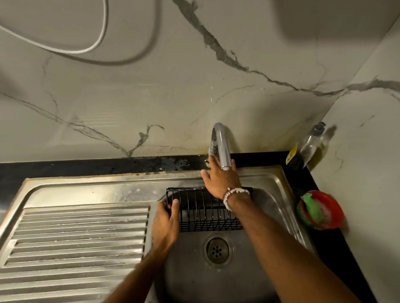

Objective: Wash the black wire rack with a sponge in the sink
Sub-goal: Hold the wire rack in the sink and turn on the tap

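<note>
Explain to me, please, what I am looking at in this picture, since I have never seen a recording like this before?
There is no machine here: a person wears a wide-angle camera on the head, so you look down along their two bare arms at a kitchen sink. The left hand has its grip on the left end of a black wire rack, which is inside the steel basin above the drain. The right hand, with a bead bracelet at the wrist, reaches to the base of the tap and holds nothing that I can see. No water stream is visible. On the dark counter to the right sits a red bowl holding a green sponge, and behind it a pump bottle. The ribbed draining board lies to the left.
</note>
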